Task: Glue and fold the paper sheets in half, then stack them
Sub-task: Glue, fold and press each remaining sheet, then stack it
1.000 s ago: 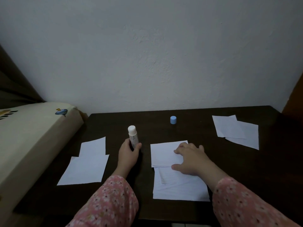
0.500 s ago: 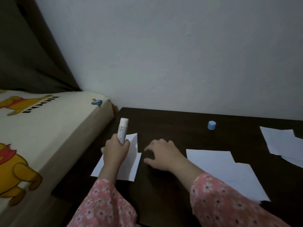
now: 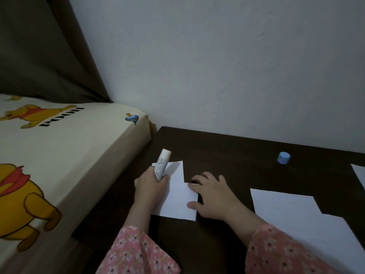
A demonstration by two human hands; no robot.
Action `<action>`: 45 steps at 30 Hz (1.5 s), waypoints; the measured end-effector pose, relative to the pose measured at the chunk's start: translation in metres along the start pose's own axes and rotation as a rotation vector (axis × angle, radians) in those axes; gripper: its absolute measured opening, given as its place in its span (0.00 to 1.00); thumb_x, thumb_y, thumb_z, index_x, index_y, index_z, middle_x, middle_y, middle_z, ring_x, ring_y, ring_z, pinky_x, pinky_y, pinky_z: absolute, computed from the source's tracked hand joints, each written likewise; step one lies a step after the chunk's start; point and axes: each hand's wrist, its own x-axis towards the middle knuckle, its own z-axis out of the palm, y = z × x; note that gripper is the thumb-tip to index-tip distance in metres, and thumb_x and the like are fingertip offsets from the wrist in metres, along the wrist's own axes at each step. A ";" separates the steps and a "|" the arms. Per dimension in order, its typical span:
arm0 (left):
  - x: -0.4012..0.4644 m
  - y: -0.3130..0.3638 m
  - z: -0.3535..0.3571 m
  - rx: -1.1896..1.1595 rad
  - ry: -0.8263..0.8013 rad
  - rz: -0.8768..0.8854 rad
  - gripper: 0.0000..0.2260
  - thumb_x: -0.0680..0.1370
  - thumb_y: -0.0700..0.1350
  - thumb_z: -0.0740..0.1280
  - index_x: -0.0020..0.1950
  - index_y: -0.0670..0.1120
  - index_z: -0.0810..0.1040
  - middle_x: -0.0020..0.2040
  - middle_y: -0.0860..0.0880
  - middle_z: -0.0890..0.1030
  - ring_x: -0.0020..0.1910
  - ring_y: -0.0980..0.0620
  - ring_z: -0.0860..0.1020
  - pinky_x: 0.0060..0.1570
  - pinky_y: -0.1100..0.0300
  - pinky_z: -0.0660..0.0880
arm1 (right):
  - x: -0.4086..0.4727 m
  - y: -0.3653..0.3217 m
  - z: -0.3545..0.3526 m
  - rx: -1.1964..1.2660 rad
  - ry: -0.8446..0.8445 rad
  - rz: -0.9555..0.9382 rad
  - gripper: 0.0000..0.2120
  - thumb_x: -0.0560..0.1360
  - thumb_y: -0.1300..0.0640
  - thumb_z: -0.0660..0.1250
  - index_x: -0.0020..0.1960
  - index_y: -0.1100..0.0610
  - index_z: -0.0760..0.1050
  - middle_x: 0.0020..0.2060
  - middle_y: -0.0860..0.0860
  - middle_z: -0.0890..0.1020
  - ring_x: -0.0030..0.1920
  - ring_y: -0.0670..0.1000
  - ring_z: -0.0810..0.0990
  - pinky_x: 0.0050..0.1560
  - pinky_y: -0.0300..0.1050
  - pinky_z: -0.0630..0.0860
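Your left hand point(image 3: 151, 186) was curled around the glue stick point(image 3: 162, 165), lower centre of the frame, stick upright-ish and tilted, cap end up. Looked uncapped: the blue cap point(image 3: 283, 158) sat alone on the table point(image 3: 227, 153) toward the right, well apart from the stick. I'd guess you parked it there so you wouldn't have to recap between sheets.

Your right hand point(image 3: 212, 196) lay flat and relaxed, holding nothing, fingers spread, fingertips point(image 3: 192, 185) touching the right edge of the small paper pile point(image 3: 177, 196) just beside the left hand. It read as reaching for a fresh sheet to pull over, though whether any was pinched I couldn't tell.

That pile sat at the table's left edge, next to the bed point(image 3: 69, 155). It looked like the unglued supply, two sheets offset. The larger sheets point(image 3: 292, 214) at lower right, overlapping, were probably the working spot. One more paper corner point(image 3: 358, 173) showed at the right edge of the frame, cut off; maybe the finished stack, not enough visible to say.

Keeping the glue in the left hand left the right free for paper handling. Risk: the exposed glue tip was just above the supply pile and could smear it.
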 end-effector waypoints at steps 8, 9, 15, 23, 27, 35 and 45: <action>-0.004 0.011 0.008 0.117 0.002 0.021 0.09 0.76 0.55 0.60 0.49 0.51 0.73 0.42 0.52 0.78 0.44 0.53 0.76 0.69 0.48 0.56 | -0.007 0.040 -0.009 -0.075 -0.038 0.253 0.25 0.78 0.47 0.61 0.73 0.52 0.64 0.72 0.50 0.64 0.71 0.53 0.61 0.70 0.57 0.59; -0.005 0.016 0.011 0.119 0.027 0.047 0.09 0.76 0.55 0.61 0.49 0.50 0.74 0.43 0.52 0.78 0.46 0.51 0.76 0.68 0.49 0.59 | -0.007 0.045 -0.008 -0.053 -0.030 0.287 0.24 0.78 0.49 0.61 0.73 0.52 0.65 0.71 0.50 0.64 0.70 0.52 0.63 0.69 0.57 0.61; -0.017 0.034 0.024 0.182 -0.018 0.083 0.13 0.77 0.50 0.65 0.59 0.48 0.73 0.54 0.48 0.78 0.55 0.50 0.75 0.55 0.56 0.71 | -0.022 0.071 -0.008 -0.012 0.015 0.394 0.25 0.80 0.46 0.58 0.75 0.49 0.62 0.72 0.48 0.64 0.71 0.52 0.64 0.70 0.59 0.57; -0.022 0.049 0.040 0.141 -0.036 0.108 0.18 0.76 0.51 0.68 0.63 0.46 0.72 0.57 0.46 0.77 0.55 0.49 0.76 0.47 0.60 0.75 | -0.055 0.104 0.011 0.188 0.145 0.414 0.27 0.81 0.43 0.54 0.78 0.47 0.55 0.76 0.45 0.57 0.75 0.50 0.54 0.73 0.50 0.55; -0.021 0.054 0.045 0.126 -0.016 0.132 0.17 0.76 0.50 0.68 0.62 0.46 0.73 0.56 0.46 0.77 0.55 0.50 0.76 0.49 0.59 0.76 | -0.066 0.104 0.023 0.201 0.205 0.425 0.26 0.82 0.42 0.51 0.78 0.46 0.53 0.76 0.45 0.55 0.75 0.49 0.52 0.74 0.48 0.54; -0.029 0.075 0.054 0.065 0.022 0.192 0.18 0.75 0.53 0.69 0.63 0.49 0.73 0.57 0.48 0.77 0.57 0.49 0.75 0.52 0.58 0.73 | -0.078 0.109 0.018 0.196 0.209 0.439 0.26 0.79 0.40 0.57 0.76 0.45 0.60 0.72 0.44 0.61 0.72 0.49 0.57 0.72 0.50 0.56; -0.045 0.105 0.086 0.190 -0.078 0.333 0.22 0.72 0.60 0.68 0.59 0.49 0.74 0.55 0.51 0.76 0.54 0.53 0.72 0.48 0.62 0.62 | -0.066 0.135 0.007 0.209 0.173 0.428 0.21 0.82 0.46 0.52 0.75 0.44 0.59 0.75 0.43 0.60 0.74 0.50 0.56 0.72 0.55 0.54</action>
